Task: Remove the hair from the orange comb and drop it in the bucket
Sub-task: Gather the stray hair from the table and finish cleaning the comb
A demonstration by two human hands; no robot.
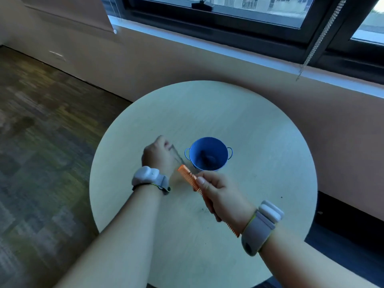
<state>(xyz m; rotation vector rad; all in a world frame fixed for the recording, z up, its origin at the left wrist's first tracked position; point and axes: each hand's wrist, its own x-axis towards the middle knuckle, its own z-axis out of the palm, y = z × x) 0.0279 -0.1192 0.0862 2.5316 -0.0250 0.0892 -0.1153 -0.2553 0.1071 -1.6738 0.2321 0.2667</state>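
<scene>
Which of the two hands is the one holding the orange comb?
The right hand grips the orange comb. The left hand, beside the blue bucket, pinches strands of hair stretching from the comb's tip.

an office-like room: carpet tiles [41, 142], round table [259, 142], wide window [228, 9].

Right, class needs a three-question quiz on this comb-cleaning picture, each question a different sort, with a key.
1. True or false: the orange comb lies flat on the round table.
2. Which hand grips the comb? A) left hand B) right hand
3. Fill in: a dark clump already lies inside the blue ____.

Key
1. False; it is held above the table.
2. B; the left hand pinches a thin strand, too blurred to identify.
3. bucket
</scene>
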